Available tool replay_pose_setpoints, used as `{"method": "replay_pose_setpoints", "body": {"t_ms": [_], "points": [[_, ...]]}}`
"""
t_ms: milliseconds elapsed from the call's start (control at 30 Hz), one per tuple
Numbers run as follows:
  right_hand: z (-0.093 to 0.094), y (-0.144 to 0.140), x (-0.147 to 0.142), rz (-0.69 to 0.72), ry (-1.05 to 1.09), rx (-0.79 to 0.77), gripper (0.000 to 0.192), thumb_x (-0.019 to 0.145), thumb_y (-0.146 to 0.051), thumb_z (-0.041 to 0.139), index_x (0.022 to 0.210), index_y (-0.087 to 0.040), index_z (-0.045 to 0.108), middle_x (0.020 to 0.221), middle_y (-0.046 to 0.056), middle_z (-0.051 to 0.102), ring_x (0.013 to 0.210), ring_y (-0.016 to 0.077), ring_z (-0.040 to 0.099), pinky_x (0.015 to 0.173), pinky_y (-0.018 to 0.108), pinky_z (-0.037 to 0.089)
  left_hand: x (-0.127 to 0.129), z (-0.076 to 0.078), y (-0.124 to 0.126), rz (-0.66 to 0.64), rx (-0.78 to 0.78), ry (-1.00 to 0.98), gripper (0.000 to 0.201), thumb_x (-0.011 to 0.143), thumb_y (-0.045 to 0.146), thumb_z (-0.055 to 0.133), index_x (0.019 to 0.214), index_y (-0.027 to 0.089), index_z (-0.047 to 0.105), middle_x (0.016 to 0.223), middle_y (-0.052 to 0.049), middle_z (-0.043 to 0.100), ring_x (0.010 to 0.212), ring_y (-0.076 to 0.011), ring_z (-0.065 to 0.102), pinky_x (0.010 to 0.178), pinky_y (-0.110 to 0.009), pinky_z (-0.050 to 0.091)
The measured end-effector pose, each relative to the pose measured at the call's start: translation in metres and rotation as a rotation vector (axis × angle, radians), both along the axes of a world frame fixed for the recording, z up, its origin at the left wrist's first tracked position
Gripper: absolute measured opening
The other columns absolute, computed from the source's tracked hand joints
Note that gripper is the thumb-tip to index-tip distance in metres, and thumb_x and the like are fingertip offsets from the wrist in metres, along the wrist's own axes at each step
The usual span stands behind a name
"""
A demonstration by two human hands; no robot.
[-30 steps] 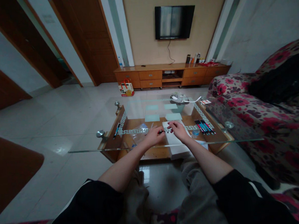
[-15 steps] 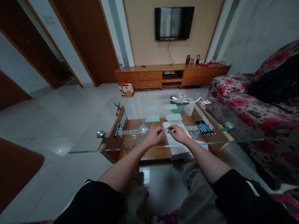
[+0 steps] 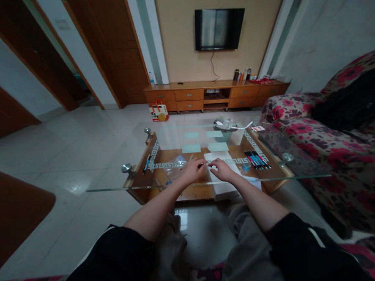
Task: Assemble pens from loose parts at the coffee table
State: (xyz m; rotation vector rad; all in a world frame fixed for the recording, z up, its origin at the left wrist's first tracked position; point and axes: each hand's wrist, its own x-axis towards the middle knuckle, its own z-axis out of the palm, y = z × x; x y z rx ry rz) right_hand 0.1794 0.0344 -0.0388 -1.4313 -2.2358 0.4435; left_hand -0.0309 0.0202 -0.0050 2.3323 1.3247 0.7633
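Above the glass table top (image 3: 174, 135), my left hand (image 3: 193, 170) is closed on a small dark pen-like piece (image 3: 201, 165), mostly covered by the fingers. My right hand (image 3: 221, 170) is just to its right, thumb and forefinger pinched towards it; whatever is between these fingertips is too small to make out. The two hands' fingertips are close together. Right of my right hand lies a row of several pens (image 3: 257, 160) with pink, blue and black barrels. A few dark and blue pens (image 3: 147, 164) lie at the left side of the table.
A white box (image 3: 224, 188) and a clear plastic bag (image 3: 175, 169) show beneath or on the glass. A small blue round container (image 3: 245, 167) is near the pens. Beyond the table stands a filled waste basket (image 3: 224, 135). A flowered sofa (image 3: 300, 121) borders the right side.
My right hand's fingers have shifted slightly left and straightened towards my left hand. The dark bit seen below the right fingertips before is less visible. My left hand has hardly moved.
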Motion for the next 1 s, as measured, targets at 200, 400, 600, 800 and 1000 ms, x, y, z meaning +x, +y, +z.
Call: {"method": "replay_pose_setpoints", "body": {"t_ms": [200,400,600,800,1000], "points": [[0.0022,-0.0011,-0.0011,-0.027,-0.024,-0.007,0.028,0.086,-0.021,0.064,0.113,-0.016,0.073,0.108,0.012,0.067,0.09,0.0191,0.062,0.093,0.032,0.046,0.0007,0.0008,-0.0007,-0.001,-0.003,0.02,0.029,0.097,0.037,0.048,0.114,0.028,0.07,0.107,-0.005,0.069,0.096,-0.0211,0.062,0.092,-0.035,0.049],[0.004,-0.0022,-0.0011,-0.041,-0.028,-0.017,0.028,0.087,-0.021,0.064,0.112,-0.016,0.073,0.106,0.012,0.067,0.086,0.0187,0.063,0.091,0.032,0.047,0.0009,-0.0005,-0.0006,-0.005,0.0,0.021,0.028,0.096,0.037,0.048,0.109,0.026,0.07,0.103,-0.005,0.067,0.091,-0.0202,0.06,0.087,-0.033,0.048],[0.0064,-0.0033,-0.0019,-0.052,-0.031,-0.026,0.027,0.087,-0.022,0.064,0.111,-0.015,0.074,0.107,0.012,0.067,0.085,0.0187,0.064,0.09,0.031,0.047,0.0007,-0.0003,-0.0007,-0.008,-0.006,0.006,0.028,0.096,0.037,0.049,0.108,0.025,0.07,0.1,-0.006,0.067,0.088,-0.0198,0.059,0.084,-0.033,0.048],[0.0075,-0.0033,-0.0023,-0.045,-0.035,-0.037,0.027,0.086,-0.02,0.064,0.11,-0.015,0.074,0.106,0.012,0.069,0.086,0.0191,0.064,0.088,0.03,0.047,0.0015,-0.0007,-0.0007,-0.024,0.008,-0.002,0.028,0.096,0.037,0.049,0.107,0.024,0.071,0.098,-0.006,0.067,0.088,-0.0201,0.059,0.084,-0.033,0.048],[0.0053,-0.0017,-0.002,-0.051,-0.024,-0.038,0.025,0.085,-0.019,0.064,0.107,-0.017,0.075,0.103,0.01,0.071,0.085,0.0187,0.064,0.087,0.029,0.048,0.0018,0.0,-0.0012,-0.02,0.005,-0.004,0.027,0.096,0.037,0.049,0.107,0.024,0.07,0.098,-0.006,0.067,0.087,-0.0197,0.059,0.083,-0.032,0.048]]}}
